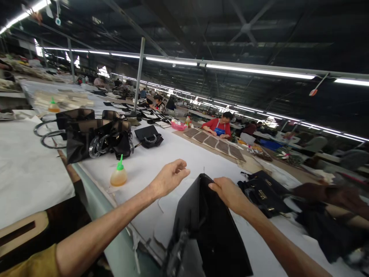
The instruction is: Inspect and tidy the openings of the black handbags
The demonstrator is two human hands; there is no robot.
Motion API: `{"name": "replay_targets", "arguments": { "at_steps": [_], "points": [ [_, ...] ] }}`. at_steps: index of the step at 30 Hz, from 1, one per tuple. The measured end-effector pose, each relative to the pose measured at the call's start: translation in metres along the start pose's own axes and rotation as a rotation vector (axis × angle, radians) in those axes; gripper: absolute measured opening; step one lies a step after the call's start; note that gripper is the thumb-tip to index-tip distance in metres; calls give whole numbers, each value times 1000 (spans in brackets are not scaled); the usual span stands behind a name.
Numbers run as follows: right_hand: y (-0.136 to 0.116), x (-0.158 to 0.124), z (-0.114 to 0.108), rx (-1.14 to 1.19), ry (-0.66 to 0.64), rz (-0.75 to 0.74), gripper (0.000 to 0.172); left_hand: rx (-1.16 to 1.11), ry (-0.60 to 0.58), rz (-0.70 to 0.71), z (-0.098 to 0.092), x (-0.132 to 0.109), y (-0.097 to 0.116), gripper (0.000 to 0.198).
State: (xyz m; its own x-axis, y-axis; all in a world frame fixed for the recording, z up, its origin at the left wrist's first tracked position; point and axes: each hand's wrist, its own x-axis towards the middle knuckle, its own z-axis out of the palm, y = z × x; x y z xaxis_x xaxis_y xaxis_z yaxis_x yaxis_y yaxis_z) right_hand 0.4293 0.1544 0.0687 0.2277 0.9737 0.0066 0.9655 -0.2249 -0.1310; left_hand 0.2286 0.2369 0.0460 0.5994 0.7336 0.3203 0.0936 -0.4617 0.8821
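Observation:
A black handbag (225, 234) stands in front of me, its mouth toward me and its dark inside showing. My right hand (232, 194) grips the bag's upper edge, thumb on the near side and fingers hidden behind it. To the left of the bag, my left hand (170, 177) hovers above the white-covered table (152, 169). Its fingers are slightly curled, with a gap between thumb and fingertips and nothing visible in them. A thin upright strand rises from the bag's top corner. Blurred handle parts (180, 250) hang at the bag's lower left.
A squeeze bottle (118, 175) with a green nozzle stands left of my hands. Several black bags (83, 134) are grouped behind it; a smaller bag (148, 136) lies beside them. More black bags (263, 192) lie at right, near a blurred co-worker's arm. A person in red (220, 125) sits across.

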Motion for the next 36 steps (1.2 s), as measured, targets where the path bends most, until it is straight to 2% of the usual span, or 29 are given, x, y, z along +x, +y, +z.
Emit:
{"name": "replay_targets", "arguments": {
  "at_steps": [5,8,10,11,13,16,18,21,24,29,36],
  "points": [
    [32,-7,1,91,-183,168,28,221,-56,-155,23,-44,2,78],
    [38,-17,11,140,-215,181,27,387,-19,-183,35,-43,-10,86],
    [38,-23,16,151,-194,171,28,460,5,-110,37,-31,-19,81],
    [38,-26,17,151,-182,165,29,463,-23,-70,36,-23,-24,78],
    [40,-33,16,150,-159,146,31,344,-189,-36,31,-8,-32,62],
    [53,-43,12,147,-136,113,31,26,-460,-109,21,5,-42,30],
    [66,-48,13,166,-144,114,29,-105,-531,-149,16,8,-46,22],
    [80,-52,18,213,-178,107,29,-227,-577,-187,13,6,-51,23],
    [81,-52,22,211,-185,77,30,-319,-565,-214,13,1,-55,24],
    [72,-51,21,159,-159,84,31,-421,-474,-208,10,-6,-58,36],
    [71,-53,21,133,-164,101,32,-346,-340,-163,13,-4,-61,33]
  ]
}}
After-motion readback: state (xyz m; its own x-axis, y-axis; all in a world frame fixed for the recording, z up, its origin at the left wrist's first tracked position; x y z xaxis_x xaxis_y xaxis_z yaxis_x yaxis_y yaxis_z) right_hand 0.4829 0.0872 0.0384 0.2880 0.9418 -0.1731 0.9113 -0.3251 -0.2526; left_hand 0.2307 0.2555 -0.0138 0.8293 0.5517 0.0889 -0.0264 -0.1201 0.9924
